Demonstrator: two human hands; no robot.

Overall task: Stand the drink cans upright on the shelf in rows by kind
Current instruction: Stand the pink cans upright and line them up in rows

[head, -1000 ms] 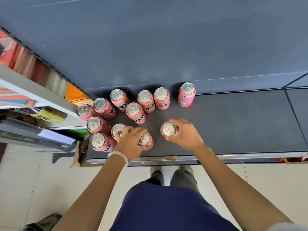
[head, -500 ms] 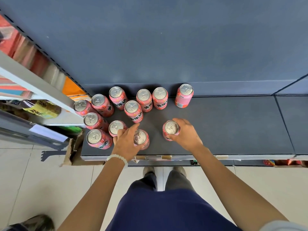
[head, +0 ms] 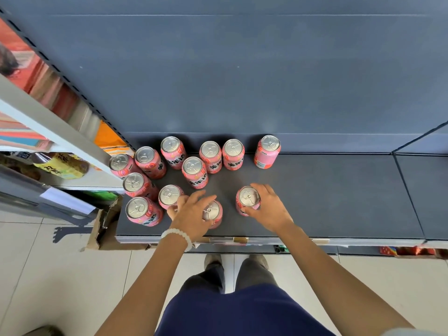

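Note:
Several pink drink cans stand upright on the dark grey shelf point(head: 327, 195), most of them clustered at its left. One pink can point(head: 268, 151) stands apart at the back. My right hand point(head: 269, 209) grips a front pink can point(head: 248, 198) from its right side, thumb on the near side. My left hand point(head: 191, 212) lies between two front cans, fingers stretched out. Its fingers lie over part of the front-middle can point(head: 214, 212), and its thumb is beside the can to the left point(head: 169, 195).
The right half of the shelf is bare up to a divider line point(head: 407, 192). A torn cardboard box point(head: 104, 229) sits by the shelf's left end. A neighbouring shelf on the left holds a yellow packet point(head: 60, 167). Below is tiled floor.
My left hand's fingers have straightened out from over the two front cans. My right hand stays on its can. The view has shifted slightly.

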